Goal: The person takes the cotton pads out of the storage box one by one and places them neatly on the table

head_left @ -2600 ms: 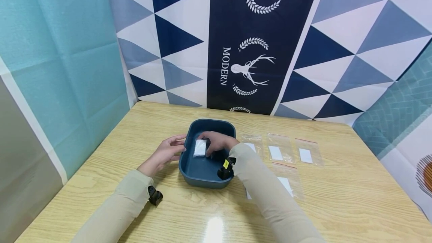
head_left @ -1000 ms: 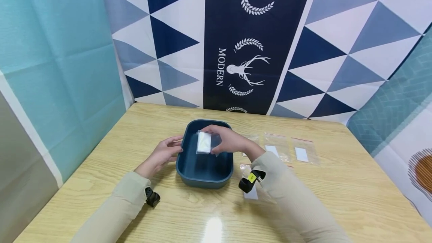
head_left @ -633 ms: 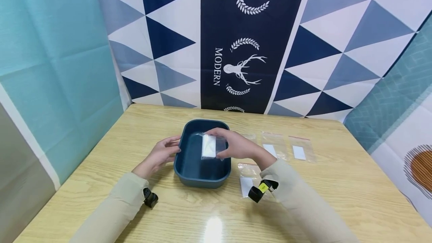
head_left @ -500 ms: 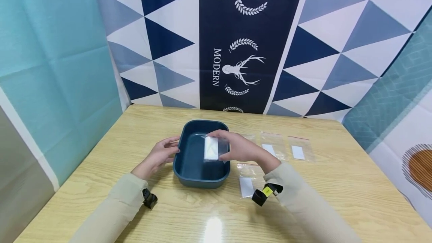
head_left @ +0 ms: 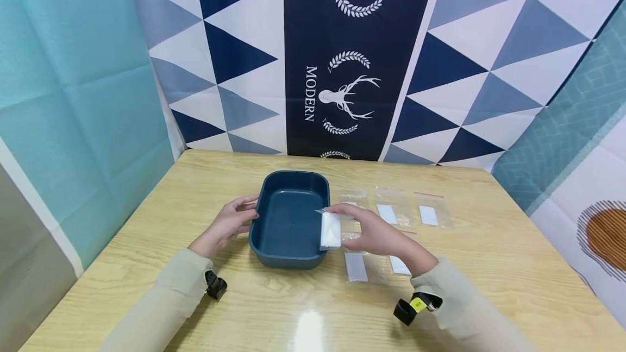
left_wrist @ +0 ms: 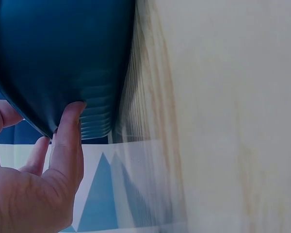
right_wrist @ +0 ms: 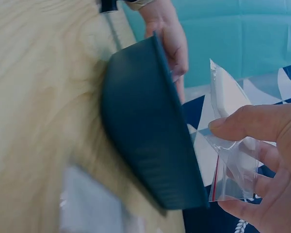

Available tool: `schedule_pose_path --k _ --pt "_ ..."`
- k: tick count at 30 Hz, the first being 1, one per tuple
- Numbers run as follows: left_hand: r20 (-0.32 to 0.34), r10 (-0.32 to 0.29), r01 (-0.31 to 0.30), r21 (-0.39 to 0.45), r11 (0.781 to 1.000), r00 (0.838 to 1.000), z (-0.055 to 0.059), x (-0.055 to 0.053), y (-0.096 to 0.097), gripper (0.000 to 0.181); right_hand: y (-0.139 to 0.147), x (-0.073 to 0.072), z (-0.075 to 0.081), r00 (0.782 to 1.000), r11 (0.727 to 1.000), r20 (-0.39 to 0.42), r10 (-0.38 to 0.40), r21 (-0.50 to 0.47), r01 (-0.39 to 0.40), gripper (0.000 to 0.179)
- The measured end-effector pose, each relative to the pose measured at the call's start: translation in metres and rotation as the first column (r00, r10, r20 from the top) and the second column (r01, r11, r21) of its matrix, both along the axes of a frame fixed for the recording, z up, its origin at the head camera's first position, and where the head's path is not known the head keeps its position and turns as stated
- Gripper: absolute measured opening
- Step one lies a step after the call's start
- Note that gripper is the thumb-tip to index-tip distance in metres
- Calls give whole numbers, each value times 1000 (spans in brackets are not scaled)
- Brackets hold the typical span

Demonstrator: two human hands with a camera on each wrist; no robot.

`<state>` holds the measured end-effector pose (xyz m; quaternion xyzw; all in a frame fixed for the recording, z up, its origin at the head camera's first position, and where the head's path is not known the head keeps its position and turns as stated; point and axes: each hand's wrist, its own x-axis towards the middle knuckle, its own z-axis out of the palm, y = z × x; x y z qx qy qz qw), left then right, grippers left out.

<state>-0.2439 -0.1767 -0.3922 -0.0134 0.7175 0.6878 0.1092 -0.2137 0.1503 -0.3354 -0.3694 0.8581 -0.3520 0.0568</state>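
Note:
My right hand (head_left: 374, 232) pinches a small clear zip bag (head_left: 331, 230) with a white rectangular piece inside, between thumb and fingers. The bag hangs at the right rim of a dark blue rounded bin (head_left: 289, 261). In the right wrist view the held bag (right_wrist: 228, 104) shows a red seal strip, beside the bin's outer wall (right_wrist: 140, 111). My left hand (head_left: 227, 227) rests against the bin's left side, fingers extended. In the left wrist view, a fingertip of that hand (left_wrist: 39, 179) touches the bin wall (left_wrist: 58, 53). Nothing shows inside the bin.
On the wooden table (head_left: 254, 314), right of the bin, lie several similar bags in two rows, including one at the far right (head_left: 429, 215) and one at the front (head_left: 356, 266). A patterned cloth (head_left: 249, 96) hangs behind the table.
My right hand has lifted the zip bag out of the bin and carried it right, to over the right rim. My left hand keeps its place at the bin's left side.

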Motion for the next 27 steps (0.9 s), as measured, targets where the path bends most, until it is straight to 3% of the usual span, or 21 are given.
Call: schedule_pose_path --k 8,13,21,27 --pt "2 3 -3 -1 1000 1000 2 -1 0 51 30 20 -13 995 995 8 -95 29 95 68" --pt "-6 -2 2 -3 1000 1000 2 0 0 51 52 29 -15 987 985 -36 -157 67 159 67" --pt "-7 11 -11 2 1000 1000 2 0 -1 52 87 40 -16 975 976 -88 -206 50 211 69" --pt "-2 12 -12 3 1000 1000 1 0 0 52 116 46 -28 948 960 -172 -266 45 278 70"
